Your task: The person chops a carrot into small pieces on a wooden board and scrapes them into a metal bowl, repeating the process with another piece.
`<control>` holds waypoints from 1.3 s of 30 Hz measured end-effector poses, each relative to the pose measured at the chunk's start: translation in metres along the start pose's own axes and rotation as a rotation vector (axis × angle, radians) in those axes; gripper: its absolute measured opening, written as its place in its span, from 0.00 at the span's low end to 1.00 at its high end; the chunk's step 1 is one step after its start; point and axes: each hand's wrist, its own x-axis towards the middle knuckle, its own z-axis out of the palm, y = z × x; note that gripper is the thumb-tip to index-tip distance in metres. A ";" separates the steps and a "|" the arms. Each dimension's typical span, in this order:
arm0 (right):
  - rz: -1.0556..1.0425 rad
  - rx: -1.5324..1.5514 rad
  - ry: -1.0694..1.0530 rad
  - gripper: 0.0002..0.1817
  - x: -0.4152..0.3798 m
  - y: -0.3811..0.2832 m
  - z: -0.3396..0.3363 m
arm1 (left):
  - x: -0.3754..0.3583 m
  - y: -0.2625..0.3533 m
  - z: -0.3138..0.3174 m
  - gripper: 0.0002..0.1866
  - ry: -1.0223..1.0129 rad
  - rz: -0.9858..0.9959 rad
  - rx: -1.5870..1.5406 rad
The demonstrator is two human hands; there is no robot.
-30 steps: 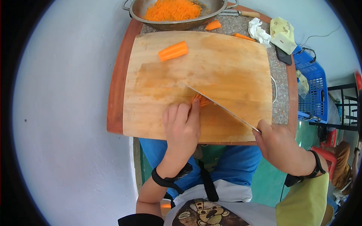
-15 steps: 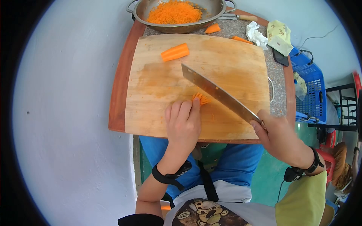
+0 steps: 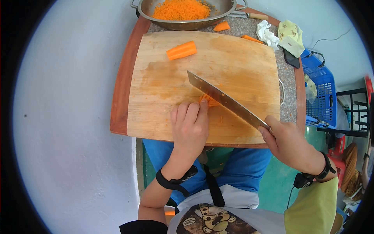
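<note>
The carrot slices [image 3: 209,101] lay on the cutting board [image 3: 241,70], pinned under the left hand [image 3: 189,126]. The knife [image 3: 224,100], clenched in the right hand [image 3: 286,145], had dropped back onto them since lifting a moment before, another cut underway.

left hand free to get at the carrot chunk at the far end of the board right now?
Probably not at once: the left hand is pressing the carrot slices against the knife. The board between it and the carrot chunk is bare, so the path looks free.
</note>
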 end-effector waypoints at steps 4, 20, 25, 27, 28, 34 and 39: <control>-0.012 -0.007 -0.029 0.09 0.003 0.000 0.000 | 0.001 -0.001 -0.001 0.13 -0.012 -0.001 -0.018; -0.026 0.020 0.096 0.09 0.009 -0.012 -0.006 | 0.001 -0.001 0.003 0.11 0.052 -0.001 -0.025; -0.014 0.013 0.064 0.09 -0.001 -0.010 -0.001 | 0.000 -0.001 0.003 0.10 0.054 -0.021 -0.037; -0.011 0.033 0.058 0.09 -0.002 -0.011 0.001 | 0.000 -0.002 0.003 0.10 0.071 -0.020 -0.043; -0.007 0.040 0.060 0.09 -0.002 -0.011 0.002 | 0.000 -0.002 0.003 0.10 0.070 -0.019 -0.049; 0.008 0.037 0.075 0.09 -0.003 -0.011 0.004 | 0.002 -0.001 0.002 0.10 0.066 -0.022 -0.064; 0.118 0.003 0.080 0.09 -0.008 -0.016 -0.001 | 0.001 -0.002 0.003 0.10 0.073 -0.024 -0.070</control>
